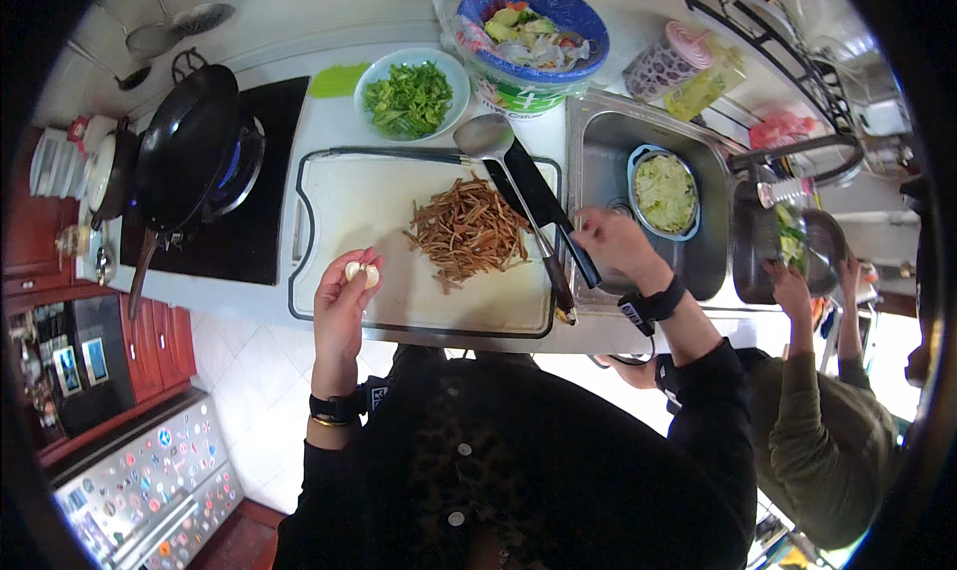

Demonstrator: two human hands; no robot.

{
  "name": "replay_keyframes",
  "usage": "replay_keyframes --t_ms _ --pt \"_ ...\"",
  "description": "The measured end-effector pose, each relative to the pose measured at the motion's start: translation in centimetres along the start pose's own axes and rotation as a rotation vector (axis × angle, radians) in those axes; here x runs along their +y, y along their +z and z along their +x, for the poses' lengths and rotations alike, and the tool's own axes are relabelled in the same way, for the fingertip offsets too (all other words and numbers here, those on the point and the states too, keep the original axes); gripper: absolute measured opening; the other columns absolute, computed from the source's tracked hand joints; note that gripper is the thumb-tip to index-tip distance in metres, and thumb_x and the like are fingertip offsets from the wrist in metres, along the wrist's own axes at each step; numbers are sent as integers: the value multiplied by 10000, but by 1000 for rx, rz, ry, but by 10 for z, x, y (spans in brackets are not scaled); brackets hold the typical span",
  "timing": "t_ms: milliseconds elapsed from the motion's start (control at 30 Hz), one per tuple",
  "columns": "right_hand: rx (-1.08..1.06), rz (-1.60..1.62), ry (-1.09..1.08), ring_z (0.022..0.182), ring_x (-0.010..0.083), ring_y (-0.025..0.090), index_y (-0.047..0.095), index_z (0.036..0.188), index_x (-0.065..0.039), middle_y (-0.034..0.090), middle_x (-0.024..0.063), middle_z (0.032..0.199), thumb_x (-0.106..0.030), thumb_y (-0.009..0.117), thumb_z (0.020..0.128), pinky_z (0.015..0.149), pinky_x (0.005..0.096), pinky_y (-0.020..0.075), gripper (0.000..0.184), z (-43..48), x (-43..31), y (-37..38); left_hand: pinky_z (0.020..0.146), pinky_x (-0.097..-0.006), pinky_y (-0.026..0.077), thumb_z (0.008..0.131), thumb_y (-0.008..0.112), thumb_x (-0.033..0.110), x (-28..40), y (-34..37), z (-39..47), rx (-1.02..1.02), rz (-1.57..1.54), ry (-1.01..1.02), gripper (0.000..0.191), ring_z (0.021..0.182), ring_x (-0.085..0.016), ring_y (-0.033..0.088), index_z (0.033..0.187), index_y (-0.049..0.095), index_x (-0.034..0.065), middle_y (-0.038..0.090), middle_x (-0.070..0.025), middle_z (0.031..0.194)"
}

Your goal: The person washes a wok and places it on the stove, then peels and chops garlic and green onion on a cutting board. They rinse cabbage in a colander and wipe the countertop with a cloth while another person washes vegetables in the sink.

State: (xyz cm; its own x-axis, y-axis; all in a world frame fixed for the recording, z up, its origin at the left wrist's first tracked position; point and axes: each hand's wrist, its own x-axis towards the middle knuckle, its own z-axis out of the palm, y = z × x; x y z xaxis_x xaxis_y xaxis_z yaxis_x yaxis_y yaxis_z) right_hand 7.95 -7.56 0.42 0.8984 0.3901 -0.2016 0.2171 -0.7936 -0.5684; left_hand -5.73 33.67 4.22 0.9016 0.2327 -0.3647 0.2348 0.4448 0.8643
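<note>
My left hand (345, 297) holds a small pale piece, possibly garlic (362, 274), between thumb and fingers over the left front of a white cutting board (351, 196). My right hand (614, 242), slightly blurred, hovers by the near-left edge of the sink; whether it holds anything cannot be told. A pile of brown strips (471, 230) lies on the board. Across the board's right side rest a black cleaver (534, 185) and a metal ladle (486, 138) with a dark handle. Black chopsticks (396, 152) lie along the far edge. Behind stands a bowl of chopped greens (410, 99).
A black wok (187, 147) tilts over a lit blue flame on the left hob. A blue-rimmed tub (591, 46) holds scraps. Shredded cabbage fills a colander (697, 211) inside the steel sink (579, 121). At right, a co-worker's hands (791, 289) hold a container of greens.
</note>
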Motion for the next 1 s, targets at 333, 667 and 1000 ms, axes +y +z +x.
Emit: replay_keyframes --t_ms 333,667,1000 --pt "219 -16 262 895 389 650 623 1121 -44 671 215 954 -151 681 771 784 438 519 371 -11 -27 27 927 -295 519 968 557 67 46 -89 26 -160 139 3 279 1094 -211 641 1245 573 30 653 -107 1141" --pt "562 -35 423 962 338 653 609 1117 -72 663 151 1058 -117 729 734 828 387 523 404 -46 -40 48 919 -301 521 966 563 65 51 -135 32 -208 175 -27 274 1095 -207 635 1237 572 27 651 -106 1140" --pt "724 8 492 974 366 640 605 1109 -76 653 150 1053 -150 734 761 816 430 521 378 -56 -32 72 853 -291 527 951 522 49 38 -111 28 -234 165 -71 252 1034 -199 643 1196 581 34 647 -95 1094"
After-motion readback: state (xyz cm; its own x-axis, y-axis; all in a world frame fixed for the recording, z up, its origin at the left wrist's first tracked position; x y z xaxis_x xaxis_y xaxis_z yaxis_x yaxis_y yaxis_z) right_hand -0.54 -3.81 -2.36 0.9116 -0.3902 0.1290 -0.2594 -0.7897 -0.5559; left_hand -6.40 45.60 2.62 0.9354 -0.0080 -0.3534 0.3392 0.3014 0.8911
